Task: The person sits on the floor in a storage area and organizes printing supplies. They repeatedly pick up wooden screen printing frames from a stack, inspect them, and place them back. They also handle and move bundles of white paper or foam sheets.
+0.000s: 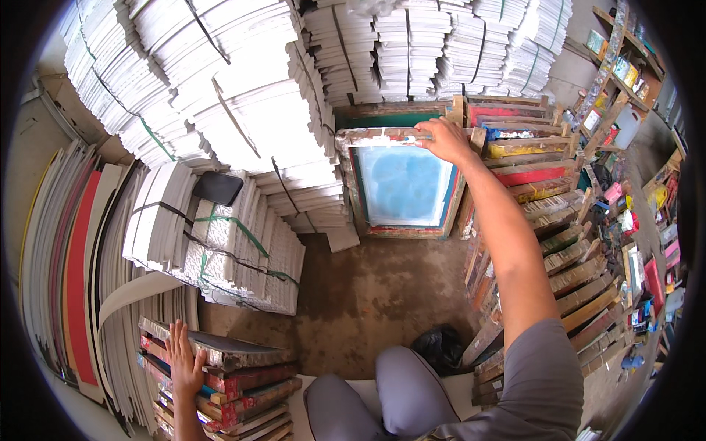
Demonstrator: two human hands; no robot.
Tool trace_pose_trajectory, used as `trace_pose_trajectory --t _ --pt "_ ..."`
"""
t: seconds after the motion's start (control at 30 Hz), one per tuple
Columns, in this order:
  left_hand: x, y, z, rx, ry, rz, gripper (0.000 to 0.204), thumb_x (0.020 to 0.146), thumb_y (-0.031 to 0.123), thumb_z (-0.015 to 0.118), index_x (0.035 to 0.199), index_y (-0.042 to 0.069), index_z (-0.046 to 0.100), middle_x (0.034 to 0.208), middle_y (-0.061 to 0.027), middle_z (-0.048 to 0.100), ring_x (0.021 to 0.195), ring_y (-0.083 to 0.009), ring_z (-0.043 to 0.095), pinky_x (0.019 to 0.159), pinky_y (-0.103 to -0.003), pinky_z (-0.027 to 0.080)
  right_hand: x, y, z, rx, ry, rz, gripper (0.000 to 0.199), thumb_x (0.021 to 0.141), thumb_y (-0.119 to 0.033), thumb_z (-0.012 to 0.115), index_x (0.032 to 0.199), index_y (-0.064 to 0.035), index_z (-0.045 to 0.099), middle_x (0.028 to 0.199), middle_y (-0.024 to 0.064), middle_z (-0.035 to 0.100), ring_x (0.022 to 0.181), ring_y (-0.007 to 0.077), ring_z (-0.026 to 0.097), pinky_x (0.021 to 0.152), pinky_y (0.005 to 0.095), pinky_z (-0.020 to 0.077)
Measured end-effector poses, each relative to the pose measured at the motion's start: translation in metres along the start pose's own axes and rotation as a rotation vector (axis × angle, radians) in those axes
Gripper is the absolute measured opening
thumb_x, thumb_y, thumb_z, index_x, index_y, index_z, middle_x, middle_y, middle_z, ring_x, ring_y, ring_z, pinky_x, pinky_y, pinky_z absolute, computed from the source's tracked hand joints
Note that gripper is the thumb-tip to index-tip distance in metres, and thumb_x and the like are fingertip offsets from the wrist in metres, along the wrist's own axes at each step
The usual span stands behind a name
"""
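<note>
Frame (pixel 403 184) with blue mesh stands ahead, between white stacks (pixel 235 103) and a crowded row of frames (pixel 531 174) on the right. The right hand (pixel 445 140) has its fingers clamped on its top edge, near the right corner. The left hand (pixel 185 364), fingers slightly apart, lies at the edge of a frame pile (pixel 254 359), lower left; whether the palm presses is hard to tell. Brown floor (pixel 360 294) gives room between frame and knees (pixel 412 389), narrowed by a black bag (pixel 441 348) beside the row. A phone (pixel 218 188) rests on tied bundles (pixel 232 253), left.
</note>
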State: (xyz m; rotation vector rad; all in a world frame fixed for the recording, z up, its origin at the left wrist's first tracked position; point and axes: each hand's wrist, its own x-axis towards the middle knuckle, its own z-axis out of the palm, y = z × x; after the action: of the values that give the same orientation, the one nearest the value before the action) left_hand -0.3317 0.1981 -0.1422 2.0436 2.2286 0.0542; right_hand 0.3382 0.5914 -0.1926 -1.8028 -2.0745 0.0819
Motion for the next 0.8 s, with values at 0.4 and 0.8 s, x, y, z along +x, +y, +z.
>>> trace_pose_trajectory --t 0.4,0.8 --pt "0.006 0.014 -0.007 0.0 -0.025 -0.033 0.079 0.101 0.053 0.044 0.16 0.001 0.036 0.17 -0.0178 0.032 0.161 -0.0374 0.018 0.129 -0.054 0.009 0.05 0.007 0.012 -0.141 0.206 -0.195 0.041 0.086 -0.036 0.081 0.125 -0.0234 0.077 0.126 -0.001 0.066 0.122 0.0246 0.054 0.113 0.0428 0.0381" --pt "0.019 0.01 -0.001 -0.004 -0.025 -0.036 0.082 0.101 0.057 0.042 0.161 0.002 0.035 0.17 -0.0168 0.032 0.161 -0.037 0.017 0.128 -0.055 0.007 0.092 -0.014 0.044 -0.241 0.031 -0.05 0.093 0.072 -0.041 0.087 0.154 -0.016 0.051 0.149 0.0098 0.054 0.141 0.0289 0.048 0.12 0.0497 0.0337"
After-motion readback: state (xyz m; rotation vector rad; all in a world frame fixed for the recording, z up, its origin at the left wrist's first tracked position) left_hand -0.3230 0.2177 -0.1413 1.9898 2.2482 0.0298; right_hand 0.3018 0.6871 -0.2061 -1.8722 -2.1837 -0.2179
